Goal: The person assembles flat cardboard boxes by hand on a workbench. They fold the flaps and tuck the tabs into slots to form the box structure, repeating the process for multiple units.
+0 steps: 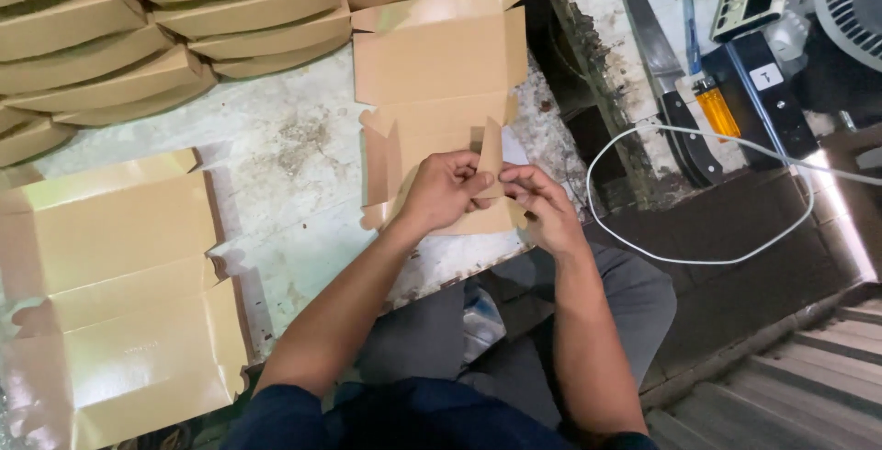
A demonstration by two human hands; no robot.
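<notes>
Worn, stained pale bench point(294, 184) under everything, dim workshop corner around it, concrete ledge and steps off to the right of the fingers. Up and left of the fingers, rows of folded brown boxes point(138, 37) stacked overlapping. Lower left, well apart from the fingers, a big flat box blank point(119, 303) lying shiny side up. Right at the fingers, the flat cardboard blank point(436, 73), long axis running away from the body, far end pointing at the stack, near end at the bench edge. One small flap point(491, 151) stood upright off the near end, pinched between both sets of fingers. Left hand point(441, 188) clamped on the flap from the left, right hand point(542, 207) nipping it from the right, fingertips nearly touching. Off to the right, a white cable point(698, 257) looping over the dark floor, plus an orange lighter point(717, 108) up on the ledge.
</notes>
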